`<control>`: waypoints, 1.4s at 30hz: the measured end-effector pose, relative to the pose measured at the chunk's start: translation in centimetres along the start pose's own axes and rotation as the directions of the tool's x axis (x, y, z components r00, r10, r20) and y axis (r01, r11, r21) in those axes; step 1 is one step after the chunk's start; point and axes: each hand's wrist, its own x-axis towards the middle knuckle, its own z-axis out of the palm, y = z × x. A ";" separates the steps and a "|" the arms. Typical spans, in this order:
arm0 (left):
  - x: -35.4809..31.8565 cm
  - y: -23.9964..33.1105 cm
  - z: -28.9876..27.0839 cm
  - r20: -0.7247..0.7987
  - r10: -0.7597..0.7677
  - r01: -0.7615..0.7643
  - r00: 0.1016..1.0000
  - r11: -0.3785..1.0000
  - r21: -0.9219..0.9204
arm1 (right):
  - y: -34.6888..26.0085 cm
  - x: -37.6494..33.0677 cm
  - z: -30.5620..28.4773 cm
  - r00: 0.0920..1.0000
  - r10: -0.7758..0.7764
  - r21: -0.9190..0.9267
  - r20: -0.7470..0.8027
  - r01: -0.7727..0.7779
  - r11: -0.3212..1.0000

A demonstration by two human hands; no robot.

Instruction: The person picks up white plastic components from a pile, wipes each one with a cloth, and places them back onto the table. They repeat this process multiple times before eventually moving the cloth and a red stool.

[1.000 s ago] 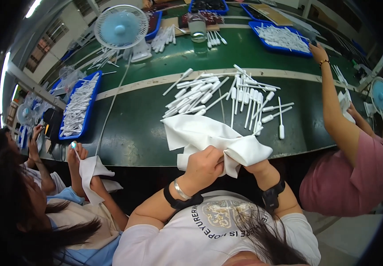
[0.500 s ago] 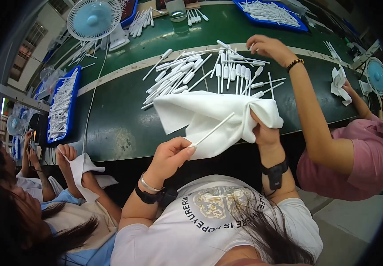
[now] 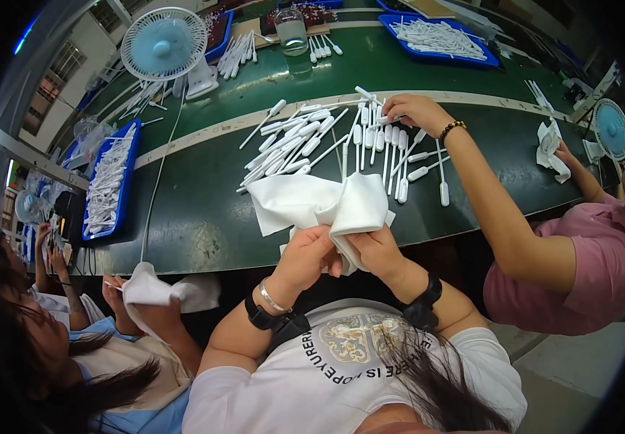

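A white cloth point(image 3: 294, 199) is bunched between my hands at the near edge of the green table. My left hand point(image 3: 302, 260) is closed at the cloth's lower left, its thumb against the fabric. Close beside it, my right hand point(image 3: 376, 253) is wrapped in the folds at the right. A thin white stem point(image 3: 344, 155) rises past the cloth's upper edge; whether it runs into my grip is hidden. Just beyond lies a loose pile of white plastic droppers point(image 3: 291, 141), with more droppers point(image 3: 396, 141) fanned out to its right.
From the right, a co-worker's hand point(image 3: 421, 114) reaches over the droppers. At left another person holds a white cloth point(image 3: 157, 289). Blue trays of droppers stand at the left point(image 3: 130, 152) and far right point(image 3: 490, 59). A fan point(image 3: 164, 45) and a glass jar point(image 3: 292, 32) stand beyond.
My hands have come together, and the cloth is now gathered around them. The dropper stem seen in my left hand has gone from there. The co-worker's hand has moved left onto the droppers.
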 end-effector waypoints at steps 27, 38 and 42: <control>4.2 5.4 -0.2 -0.341 0.572 -0.630 0.746 0.772 -0.083 | 0.6 1.8 -1.7 0.966 -0.239 -0.105 -0.101 0.229 0.968; 5.2 3.6 1.6 -0.357 0.659 -0.582 0.662 0.752 0.309 | -0.1 3.2 0.5 0.959 -0.279 -0.304 0.043 0.279 0.911; 4.8 4.3 1.7 -0.328 0.632 -0.560 0.702 0.775 0.293 | -0.7 2.5 0.2 0.959 -0.219 -0.516 0.179 0.281 0.809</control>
